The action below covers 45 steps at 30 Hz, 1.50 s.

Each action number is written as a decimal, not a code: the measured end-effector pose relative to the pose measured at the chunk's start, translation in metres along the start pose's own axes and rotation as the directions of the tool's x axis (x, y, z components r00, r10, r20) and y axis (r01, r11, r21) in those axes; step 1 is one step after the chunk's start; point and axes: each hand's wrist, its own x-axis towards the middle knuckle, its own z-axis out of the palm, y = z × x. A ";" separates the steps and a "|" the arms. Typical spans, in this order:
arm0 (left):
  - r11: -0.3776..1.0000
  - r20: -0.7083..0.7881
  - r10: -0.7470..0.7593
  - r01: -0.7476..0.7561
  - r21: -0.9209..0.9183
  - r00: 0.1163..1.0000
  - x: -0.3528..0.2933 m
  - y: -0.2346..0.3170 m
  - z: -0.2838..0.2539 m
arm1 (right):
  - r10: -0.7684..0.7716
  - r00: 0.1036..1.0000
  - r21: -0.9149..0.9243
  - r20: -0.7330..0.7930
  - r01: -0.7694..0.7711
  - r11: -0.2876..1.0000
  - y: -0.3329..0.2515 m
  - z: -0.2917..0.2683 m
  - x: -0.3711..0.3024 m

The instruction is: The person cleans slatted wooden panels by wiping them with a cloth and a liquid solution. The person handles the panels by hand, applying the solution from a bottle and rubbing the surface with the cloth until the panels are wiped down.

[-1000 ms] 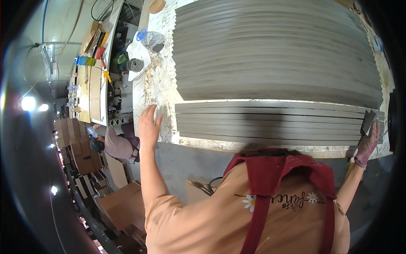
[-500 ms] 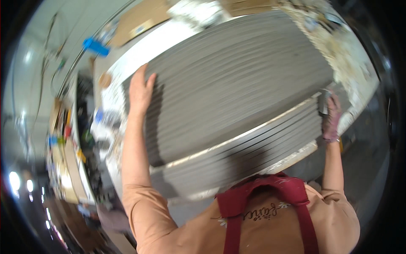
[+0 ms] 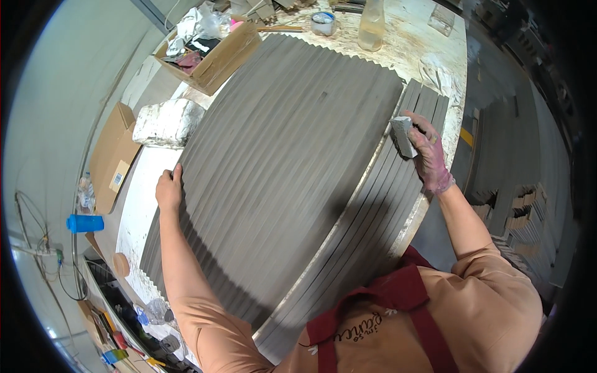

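Note:
Long dark grey slats (image 3: pixel 292 143) lie side by side in a wide sheet across the table. A pale strip (image 3: pixel 348 208) runs between them and a narrower group of similar slats (image 3: pixel 367 230) closer to my body. My bare left hand (image 3: pixel 168 189) is at the sheet's left edge, thumb at the rim and fingers bent over the side; the fingertips are partly hidden. In a thin, pinkish, stained glove, my right hand (image 3: pixel 430 152) grips a small whitish-grey block (image 3: pixel 404 137) between thumb and fingers. The block is over the far right part of the narrower group.
Past the sheet's left side are a white wrapped bundle (image 3: pixel 168 123), an open cardboard box (image 3: pixel 214 65) of scraps and a flattened carton (image 3: pixel 115 158). A tub (image 3: pixel 323 23) and a clear bottle (image 3: pixel 372 28) stand at the back. Stacked slats (image 3: pixel 528 205) are off the table's right side.
My view has turned, so the slats now run more steeply across the picture. My left hand's fingers, apart before, are now bent at the edge. The right hand still holds the block.

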 end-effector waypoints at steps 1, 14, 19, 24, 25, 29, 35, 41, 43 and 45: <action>0.998 0.003 -0.036 0.036 -0.052 0.999 -0.002 0.001 0.000 | 0.003 1.000 0.009 0.008 -0.003 1.000 0.000 0.001 0.001; 0.972 -0.156 0.215 -0.227 -0.059 0.964 -0.138 0.041 0.007 | 0.036 0.992 0.385 0.124 -0.082 0.919 0.007 -0.019 0.011; 0.968 -0.129 0.216 -0.230 -0.101 0.968 -0.139 0.039 0.013 | 0.109 0.978 0.590 0.178 -0.195 0.784 0.013 -0.033 0.019; 0.968 -0.189 0.211 -0.232 -0.093 0.959 -0.140 0.040 0.014 | 0.132 0.979 0.608 0.155 -0.199 0.768 0.019 -0.038 0.024; 0.968 -0.218 0.210 -0.234 -0.090 0.953 -0.141 0.037 0.014 | 0.137 0.974 0.616 0.181 -0.221 0.756 0.022 -0.037 0.025; 0.974 -0.257 0.202 -0.222 -0.052 0.945 -0.139 0.031 0.020 | 0.141 0.973 0.705 0.183 -0.230 0.671 0.038 -0.051 0.033; 0.980 -0.271 0.189 -0.197 -0.002 0.944 -0.181 -0.004 0.022 | 0.030 0.953 0.625 0.300 -0.220 0.749 0.032 -0.050 0.037; 0.950 -0.354 0.230 -0.288 -0.120 0.907 -0.276 -0.044 0.008 | 0.120 0.955 0.617 0.270 -0.268 0.740 0.032 -0.046 0.037; 0.923 -0.384 0.193 -0.300 -0.243 0.903 -0.324 -0.013 -0.005 | 0.163 0.965 0.479 0.204 -0.243 0.844 0.014 -0.013 0.006; 0.779 -0.270 0.103 -0.247 -0.577 0.957 -0.367 0.025 -0.013 | 0.194 0.880 0.425 0.434 -0.390 0.817 0.006 0.017 -0.033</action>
